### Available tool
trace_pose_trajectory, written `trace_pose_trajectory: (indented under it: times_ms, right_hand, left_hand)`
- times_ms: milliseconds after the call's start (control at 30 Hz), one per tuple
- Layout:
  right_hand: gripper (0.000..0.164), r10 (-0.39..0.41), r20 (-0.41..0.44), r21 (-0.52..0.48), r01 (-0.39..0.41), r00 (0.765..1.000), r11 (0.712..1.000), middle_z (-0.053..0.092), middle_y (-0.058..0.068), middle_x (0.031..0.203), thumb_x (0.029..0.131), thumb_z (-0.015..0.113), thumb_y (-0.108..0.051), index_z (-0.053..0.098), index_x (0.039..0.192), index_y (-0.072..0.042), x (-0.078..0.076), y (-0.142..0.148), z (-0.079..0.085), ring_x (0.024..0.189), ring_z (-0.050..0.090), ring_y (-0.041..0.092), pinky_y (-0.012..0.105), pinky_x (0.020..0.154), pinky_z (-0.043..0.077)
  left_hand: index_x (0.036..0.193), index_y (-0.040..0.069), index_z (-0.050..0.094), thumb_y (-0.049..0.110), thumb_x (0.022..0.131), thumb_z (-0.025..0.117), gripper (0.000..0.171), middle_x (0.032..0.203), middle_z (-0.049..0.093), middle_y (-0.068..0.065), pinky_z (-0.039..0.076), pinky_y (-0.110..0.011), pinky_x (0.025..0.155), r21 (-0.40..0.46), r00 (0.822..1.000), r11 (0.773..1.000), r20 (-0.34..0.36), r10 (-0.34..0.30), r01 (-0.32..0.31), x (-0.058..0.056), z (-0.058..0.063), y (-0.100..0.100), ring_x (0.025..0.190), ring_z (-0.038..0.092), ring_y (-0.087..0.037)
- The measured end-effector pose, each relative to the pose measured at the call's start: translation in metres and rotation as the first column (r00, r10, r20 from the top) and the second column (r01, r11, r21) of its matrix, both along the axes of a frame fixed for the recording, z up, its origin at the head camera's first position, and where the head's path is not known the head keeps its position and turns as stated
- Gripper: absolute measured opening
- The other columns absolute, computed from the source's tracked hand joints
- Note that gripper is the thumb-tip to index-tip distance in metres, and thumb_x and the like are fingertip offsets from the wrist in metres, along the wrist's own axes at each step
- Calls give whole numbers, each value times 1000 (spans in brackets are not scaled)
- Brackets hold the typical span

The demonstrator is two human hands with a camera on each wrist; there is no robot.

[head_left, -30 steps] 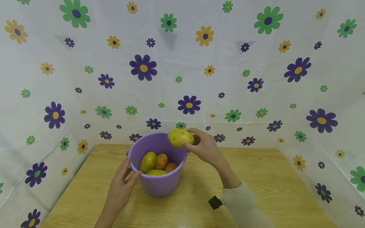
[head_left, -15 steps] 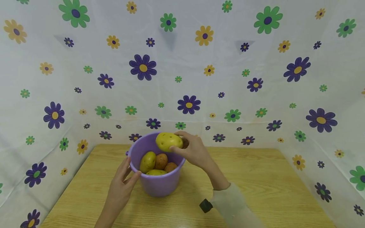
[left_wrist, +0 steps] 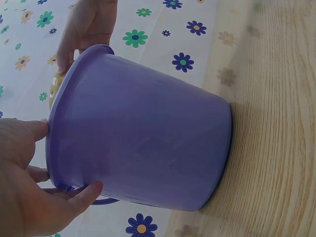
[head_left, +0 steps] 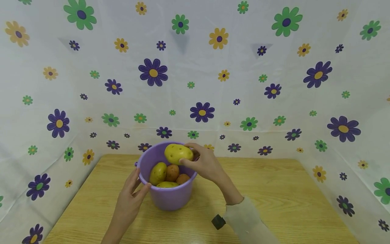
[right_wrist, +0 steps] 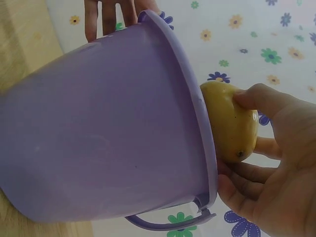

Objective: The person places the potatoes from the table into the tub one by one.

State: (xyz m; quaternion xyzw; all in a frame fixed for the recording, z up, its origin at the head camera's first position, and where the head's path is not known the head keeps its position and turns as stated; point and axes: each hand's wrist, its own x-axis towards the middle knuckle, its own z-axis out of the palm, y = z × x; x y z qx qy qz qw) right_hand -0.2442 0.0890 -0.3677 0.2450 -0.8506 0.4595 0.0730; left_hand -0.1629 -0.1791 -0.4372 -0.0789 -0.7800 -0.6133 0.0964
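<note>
A purple bucket (head_left: pixel 172 198) stands upright on the table. Inside it lie a yellow potato (head_left: pixel 158 173) on the left, another yellow potato (head_left: pixel 167 184) at the front and brown potatoes (head_left: pixel 172 173) beside them. My right hand (head_left: pixel 205 162) grips a large yellow potato (head_left: pixel 177 154) between thumb and fingers, over the far right part of the opening. In the right wrist view this held potato (right_wrist: pixel 229 121) shows right at the rim, partly hidden by the bucket wall. My left hand (head_left: pixel 131 193) rests against the near left rim, thumb and fingers spread along the outside.
The bucket's handle (right_wrist: pixel 163 226) hangs down along its side. Beneath is a wooden table (head_left: pixel 259 189). A white cloth (head_left: pixel 195 98) with printed flowers encloses the back and sides. A small black block (head_left: pixel 218 222) sits by my right sleeve (head_left: pixel 246 217).
My right hand has carried the yellow potato left and slightly down, from above the right rim to over the opening. My left hand and the bucket have stayed in place.
</note>
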Motion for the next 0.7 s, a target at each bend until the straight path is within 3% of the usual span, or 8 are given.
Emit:
trace_pose_trajectory:
  times_ms: [333, 567, 700]
  right_hand:
    - [40, 5, -54, 8, -5, 999, 1000, 73, 12, 113, 97, 75, -22, 68, 132, -6, -1, 1, -7, 97, 70, 23, 34, 83, 64]
    - [30, 11, -75, 1, -11, 997, 1000, 74, 7, 104, 99, 71, -16, 71, 126, -4, 0, 1, -8, 93, 68, 21, 33, 84, 61]
    - [29, 18, -77, 0, -18, 997, 1000, 74, 7, 103, 100, 70, -14, 71, 126, -3, 0, 1, -6, 93, 68, 21, 31, 85, 61]
  left_hand:
    - [164, 9, 24, 25, 105, 65, 74, 170, 16, -14, 48, -25, 106, -4, 1000, 1000, 0, 7, -7, 0, -1, 1, 148, 33, -44]
    - [165, 9, 23, 26, 105, 64, 75, 171, 15, -15, 48, -34, 108, -15, 1000, 1000, 4, 4, -4, 0, -1, 0, 148, 33, -46]
    - [164, 9, 24, 25, 104, 65, 74, 170, 16, -15, 49, -27, 106, -13, 1000, 1000, -2, 4, -4, 0, 0, 0, 147, 33, -46]
